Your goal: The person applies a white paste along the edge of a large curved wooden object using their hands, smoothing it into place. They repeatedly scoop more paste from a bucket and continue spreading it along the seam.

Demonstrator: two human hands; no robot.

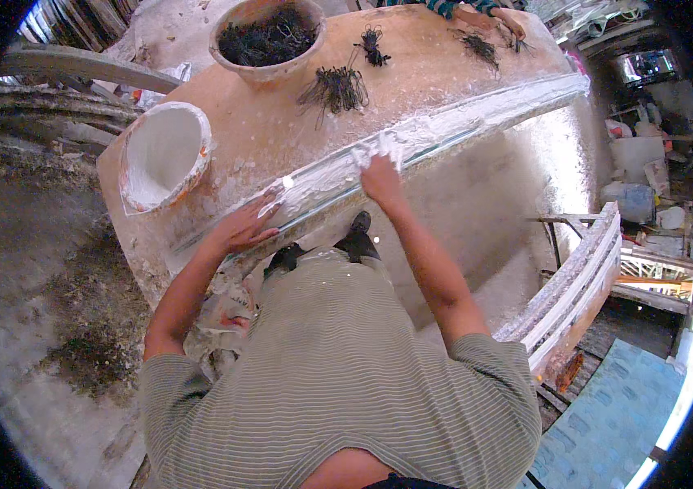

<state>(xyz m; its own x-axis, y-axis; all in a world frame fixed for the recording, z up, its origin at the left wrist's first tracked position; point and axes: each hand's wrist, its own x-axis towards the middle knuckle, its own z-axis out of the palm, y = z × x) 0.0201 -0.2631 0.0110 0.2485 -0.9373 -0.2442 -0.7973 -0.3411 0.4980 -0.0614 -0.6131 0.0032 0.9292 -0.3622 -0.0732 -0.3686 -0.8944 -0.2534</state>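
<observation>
- Resting palm down near the left end of the long band of white paste [444, 122], the left hand [247, 225] is flat, fingers extended and a little spread, gripping nothing; it probably steadies the work or the leaning body.
- Pressing into the middle of that band, the right hand [381, 178] has its fingers coated in white; how far they curl, and whether they have hold of a lump, I cannot tell. Contact by bare fingers presumably lets the person feel the thickness.
- Running along the near edge of the tabletop [428, 61], the paste lies within easy reach of both hands, and a thin greenish edging strip [436, 149] borders its near side, likely to keep that side straight.
- Tilting its mouth toward the person, a bucket [157, 138] with a white-coated inside stands at the left, seemingly for convenient scooping.
- Standing farther back, a basin [261, 74] is filled with dark fibres [269, 37], perhaps so the loose strands stay contained.
- Lying between the basin and the paste, a dark wiry bundle [340, 88] is close to the band, with a smaller bundle [373, 46] behind it, both apparently portioned for quick pickup.
- Working at the far edge, a co-worker's hands [477, 18] are beside another dark tuft [481, 50], well apart from the person's own.
</observation>
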